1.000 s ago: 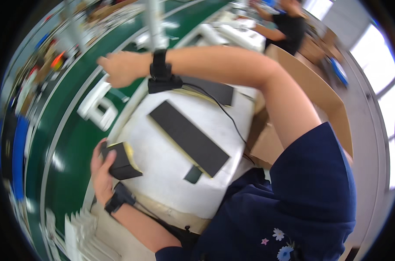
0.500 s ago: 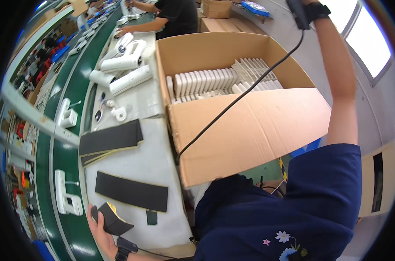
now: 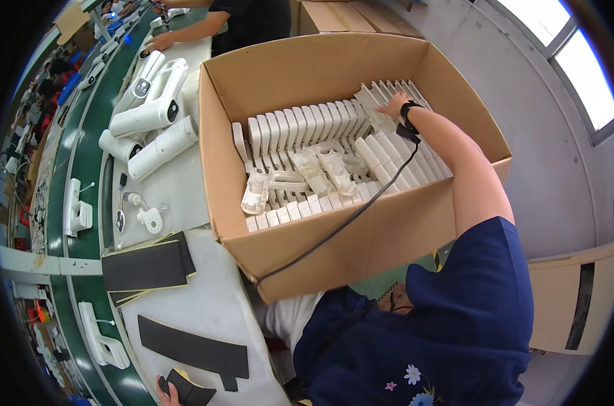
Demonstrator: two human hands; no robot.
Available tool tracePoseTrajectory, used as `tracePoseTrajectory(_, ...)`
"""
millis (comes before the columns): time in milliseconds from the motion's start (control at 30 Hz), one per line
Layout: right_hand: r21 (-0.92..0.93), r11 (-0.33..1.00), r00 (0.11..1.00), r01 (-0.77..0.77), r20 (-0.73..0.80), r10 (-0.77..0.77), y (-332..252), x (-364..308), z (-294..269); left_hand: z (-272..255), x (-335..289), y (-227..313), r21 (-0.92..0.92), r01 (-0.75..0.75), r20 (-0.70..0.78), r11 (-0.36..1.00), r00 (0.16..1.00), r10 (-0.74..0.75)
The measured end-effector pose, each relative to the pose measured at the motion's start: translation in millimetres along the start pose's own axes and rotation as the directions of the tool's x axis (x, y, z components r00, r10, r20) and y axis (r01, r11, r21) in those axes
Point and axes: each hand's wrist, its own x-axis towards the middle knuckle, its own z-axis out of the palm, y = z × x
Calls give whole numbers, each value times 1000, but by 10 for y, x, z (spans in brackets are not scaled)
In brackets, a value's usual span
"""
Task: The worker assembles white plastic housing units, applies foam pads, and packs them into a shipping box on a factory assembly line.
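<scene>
My left hand (image 3: 169, 394), partly cut off by the lower edge, holds a folded black foam pad (image 3: 189, 390) with yellow backing. Beside it on the worktop lies a long black foam strip (image 3: 193, 348) with a short tab. My right hand (image 3: 395, 106), with a dark wrist strap, is inside a large cardboard box (image 3: 307, 260). Its fingers are bent onto the edge of a white plastic part (image 3: 369, 99) at the far right of the box. Rows of white plastic housings (image 3: 307, 125) fill the box, with several translucent pieces (image 3: 311, 170) lying on top.
Black foam sheets (image 3: 148, 266) are stacked on the worktop (image 3: 215, 284). Farther off lie white handheld appliance bodies (image 3: 161, 145) and a small white part with a cable (image 3: 149, 218). A green conveyor (image 3: 62, 301) carries white units on the left. A co-worker's arm (image 3: 188, 30) reaches in at the back.
My right hand has come down from the upper right into the box. The front flap no longer covers the parts inside. The view has shifted, leaving my left hand lower in the picture.
</scene>
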Motion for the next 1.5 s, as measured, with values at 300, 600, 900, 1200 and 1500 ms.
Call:
tracePoseTrajectory(300, 268, 946, 971, -184, -98, 217, -392, -577, 73, 87, 41, -7, 134, 7, -63, 991, 998, 1)
tracePoseTrajectory(600, 256, 963, 995, -91, 65, 77, -728, -411, 461, -102, 38, -259, 24, 94, -110, 995, 990, -91)
tracePoseTrajectory(900, 414, 905, 995, 101, -41, -92, -114, -441, 70, -28, -72, -133, 154, 104, -93, 983, 992, -90)
tracePoseTrajectory(1200, 604, 618, 811, 504, -576, -98, 480, -1123, -1221, -42, -224, -135, 104, 0, 21, 995, 1000, -2)
tracePoseTrajectory(1500, 869, -324, 576, 375, -492, -653, -710, -3136, -2736, -249, -510, 158, 695, -416, 59, 586, 846, 530)
